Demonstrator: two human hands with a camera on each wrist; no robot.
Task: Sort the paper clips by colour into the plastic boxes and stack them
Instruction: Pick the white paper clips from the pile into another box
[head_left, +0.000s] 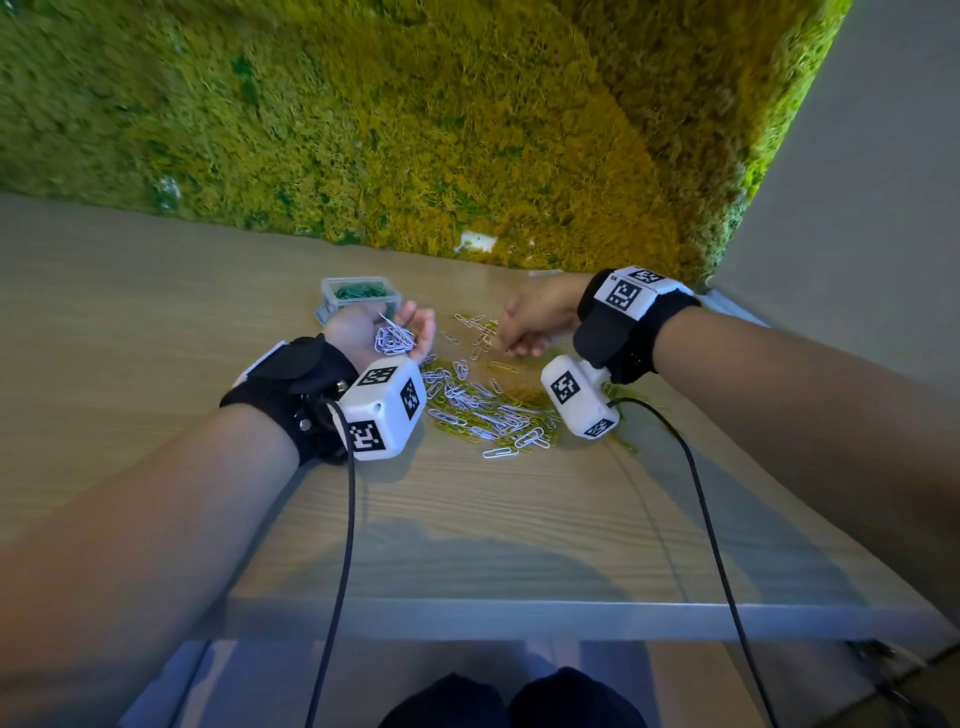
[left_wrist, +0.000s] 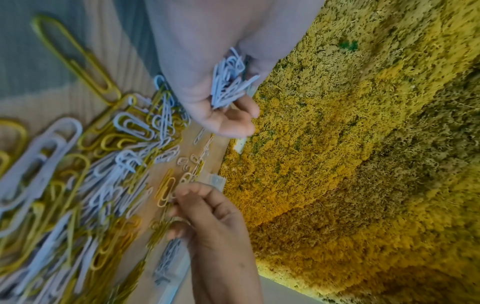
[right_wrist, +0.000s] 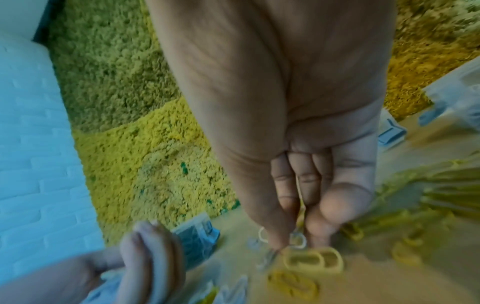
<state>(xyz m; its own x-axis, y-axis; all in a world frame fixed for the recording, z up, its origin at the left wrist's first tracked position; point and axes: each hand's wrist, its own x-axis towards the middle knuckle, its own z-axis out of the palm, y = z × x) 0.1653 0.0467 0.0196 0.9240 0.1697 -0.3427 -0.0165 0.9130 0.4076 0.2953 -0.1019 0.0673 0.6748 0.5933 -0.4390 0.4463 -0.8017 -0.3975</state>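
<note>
My left hand (head_left: 410, 325) lies palm up and cups a bunch of white paper clips (head_left: 394, 339) (left_wrist: 228, 82), fingers curled round them. Just behind it stands a clear plastic box (head_left: 358, 293) (right_wrist: 197, 240) filled with green clips. A mixed pile of white and yellow clips (head_left: 488, 410) (left_wrist: 103, 164) is spread on the wooden table (head_left: 156, 322) between my wrists. My right hand (head_left: 506, 348) (right_wrist: 291, 240) reaches down at the pile's far edge. Its thumb and forefinger pinch a small white clip (right_wrist: 297, 239) on the table top, beside yellow clips (right_wrist: 311, 261).
A moss wall (head_left: 467, 130) rises right behind the table, and a white wall (head_left: 857, 182) closes the right side. Another clear box (right_wrist: 459, 96) stands by the moss near my right wrist. Two black cables (head_left: 343, 519) hang over the table's front edge (head_left: 519, 618).
</note>
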